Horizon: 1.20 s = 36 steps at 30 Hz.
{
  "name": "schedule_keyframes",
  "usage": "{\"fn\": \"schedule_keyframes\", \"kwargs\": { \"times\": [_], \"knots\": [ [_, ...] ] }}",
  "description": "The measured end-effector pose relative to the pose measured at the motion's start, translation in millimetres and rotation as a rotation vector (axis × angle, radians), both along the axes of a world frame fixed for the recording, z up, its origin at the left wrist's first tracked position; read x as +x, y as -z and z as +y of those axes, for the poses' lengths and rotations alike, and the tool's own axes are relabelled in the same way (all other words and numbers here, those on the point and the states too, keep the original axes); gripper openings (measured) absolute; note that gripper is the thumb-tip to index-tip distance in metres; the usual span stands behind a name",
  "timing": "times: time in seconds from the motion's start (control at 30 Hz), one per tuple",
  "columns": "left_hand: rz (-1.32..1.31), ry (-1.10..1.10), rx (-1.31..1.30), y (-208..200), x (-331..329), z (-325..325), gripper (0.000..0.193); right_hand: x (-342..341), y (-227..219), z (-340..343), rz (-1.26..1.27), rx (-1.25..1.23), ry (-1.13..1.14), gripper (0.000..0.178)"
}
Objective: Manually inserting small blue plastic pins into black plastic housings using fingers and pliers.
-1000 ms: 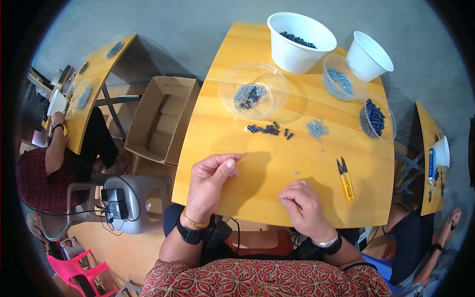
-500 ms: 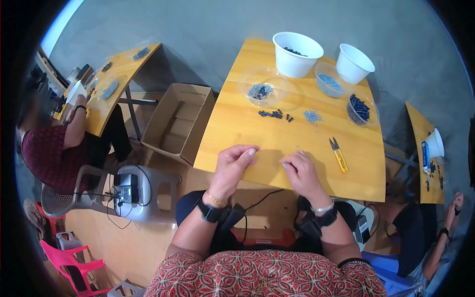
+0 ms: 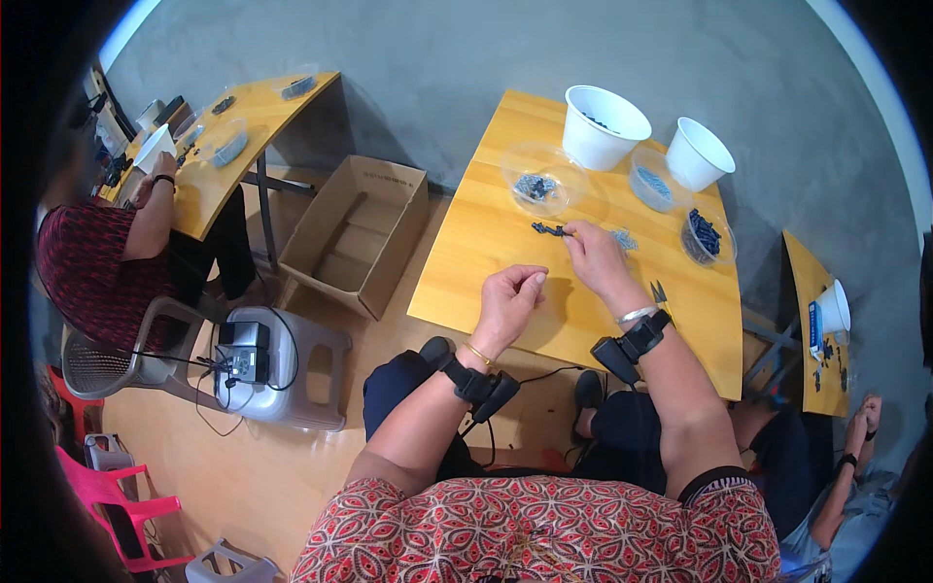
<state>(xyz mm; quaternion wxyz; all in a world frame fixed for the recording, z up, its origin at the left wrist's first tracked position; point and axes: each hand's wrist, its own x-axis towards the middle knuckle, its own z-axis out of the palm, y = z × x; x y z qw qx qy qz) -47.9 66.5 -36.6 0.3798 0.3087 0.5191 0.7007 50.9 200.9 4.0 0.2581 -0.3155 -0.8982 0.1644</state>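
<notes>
My left hand [image 3: 512,301] hovers over the near edge of the yellow wooden table, thumb and fingers pinched together; whatever is between them is too small to name. Farther in, my right hand [image 3: 595,255] reaches down to a small row of dark screw-like pieces [image 3: 547,230], its closed fingertips touching the right end. What those fingertips grip is hidden. Just beyond my right hand lies a loose pile of small silver pieces [image 3: 625,239], partly covered by it. Yellow-handled thread snips [image 3: 660,292] lie beside my right wrist, which covers part of them.
A clear tub [image 3: 535,201] holds silver and dark pieces; another tub [image 3: 653,199] holds silver ones, and a third [image 3: 707,255] dark pieces. Two white buckets [image 3: 606,136] stand at the back. A cardboard box [image 3: 355,233] sits left of the table. Another person [image 3: 92,243] works farther left.
My right hand has moved forward from the near edge to the dark pieces. My left hand stays pinched near the edge. The view has shifted slightly.
</notes>
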Motion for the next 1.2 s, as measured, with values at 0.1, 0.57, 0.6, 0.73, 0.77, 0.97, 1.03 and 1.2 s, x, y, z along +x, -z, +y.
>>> {"fn": "schedule_keyframes", "kwargs": {
  "times": [0.1,0.57,0.6,0.73,0.77,0.97,1.03,1.2],
  "knots": [
    [-0.031,0.043,0.03,5.1,-4.6,-2.7,0.016,-13.1,-0.4,7.7,-0.068,0.092,0.003,0.016],
    [-0.1,0.037,0.058,4.9,-3.4,-2.0,0.021,-3.2,-8.4,-16.0,-0.117,0.153,-0.053,0.009],
    [-0.102,0.059,0.057,2.8,-0.8,-2.3,0.021,2.8,-16.7,-30.2,-0.05,0.107,-0.099,0.008],
    [-0.197,0.089,0.103,-1.1,6.3,-2.8,0.021,21.4,-14.8,-67.5,0.136,0.027,-0.262,0.007],
    [-0.222,0.139,0.073,-2.9,10.0,-3.3,0.018,27.5,-13.3,-67.0,0.138,0.028,-0.25,0.007],
    [-0.048,0.357,-0.037,-12.1,14.5,-1.8,0.012,55.4,-6.6,-70.1,0.166,-0.023,-0.238,0.01],
    [-0.017,0.395,-0.085,-12.4,14.0,-0.8,0.011,61.9,-2.7,-68.1,0.223,-0.069,-0.255,0.01],
    [-0.278,0.297,0.035,-7.9,7.3,-0.2,0.01,101.7,-6.9,-19.5,0.189,-0.002,-0.016,0.006]
  ]
}}
